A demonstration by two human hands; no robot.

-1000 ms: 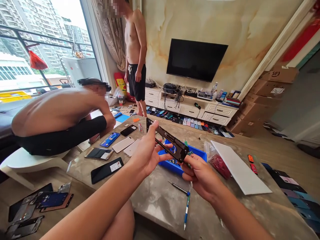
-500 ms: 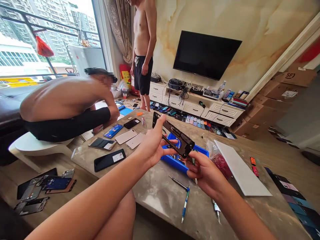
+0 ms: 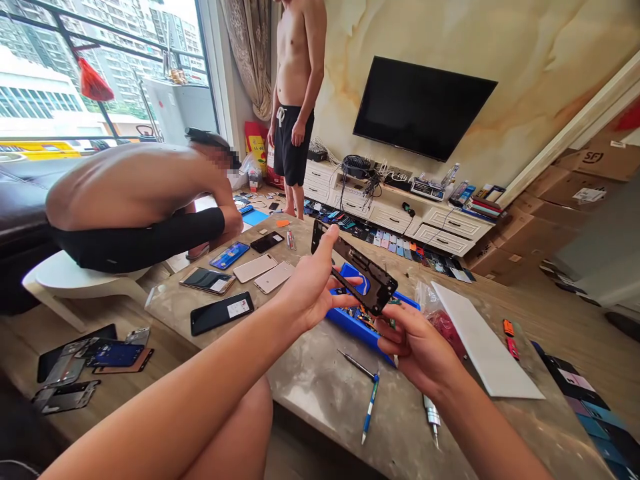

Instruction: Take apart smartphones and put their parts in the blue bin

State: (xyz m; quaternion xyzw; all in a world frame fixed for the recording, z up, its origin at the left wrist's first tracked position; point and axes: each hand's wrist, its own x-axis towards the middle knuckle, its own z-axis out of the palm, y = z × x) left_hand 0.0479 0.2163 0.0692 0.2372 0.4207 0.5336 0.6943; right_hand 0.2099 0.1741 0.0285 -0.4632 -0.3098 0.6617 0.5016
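A dark, stripped phone frame [image 3: 367,270] is held tilted above the table, its open battery bay facing me. My left hand [image 3: 320,277] grips its left end, thumb on top and fingers spread underneath. At the lower right corner, my right hand [image 3: 407,333] has its fingers closed on a small green circuit board [image 3: 392,323], mostly hidden by the fingers. Below both hands sits a blue tray [image 3: 350,327] full of small phone parts. A screwdriver [image 3: 357,363] and a blue-and-white pen-like tool [image 3: 370,410] lie in front of it.
Several phones [image 3: 223,313] and pale back covers lie left on the table. To the right are a white panel [image 3: 485,340], a red bag [image 3: 445,330] and a silver-tipped tool [image 3: 431,417]. One person crouches [image 3: 135,187] at left; another stands [image 3: 295,100] behind. Cartons [image 3: 540,213] are stacked right.
The view has shifted slightly. Both hands keep hold around the frame, which has turned a little, and the right fingers have shifted at its lower corner.
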